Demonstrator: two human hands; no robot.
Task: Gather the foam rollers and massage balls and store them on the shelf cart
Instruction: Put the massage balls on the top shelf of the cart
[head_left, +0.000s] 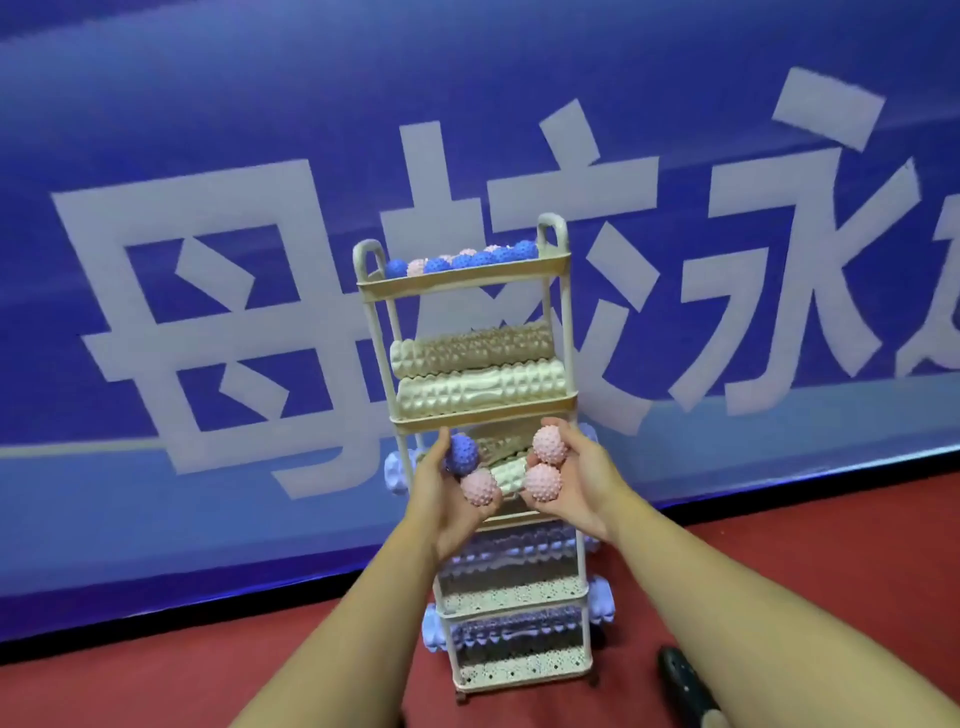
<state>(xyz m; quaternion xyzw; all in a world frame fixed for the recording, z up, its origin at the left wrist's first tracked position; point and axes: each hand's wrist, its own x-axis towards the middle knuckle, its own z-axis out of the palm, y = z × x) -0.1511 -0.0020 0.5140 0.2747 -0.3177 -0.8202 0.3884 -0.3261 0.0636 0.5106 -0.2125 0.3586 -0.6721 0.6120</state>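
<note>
Bright, even light — soft blur, wide-angle bending at edges.

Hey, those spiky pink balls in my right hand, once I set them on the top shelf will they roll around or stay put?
The two pink balls in your right hand are round, so they will probably roll a little. Their nubs likely add grip and slow them. The top shelf has a raised rim and already holds many balls, so they should settle against those.

1. Both bare forearms reach forward and up, the hands raised close together, palms turned inward.
2. The left hand has its fingers curled, cupping.
3. The right hand seems likewise curled; its fingertips are blurred.
</note>
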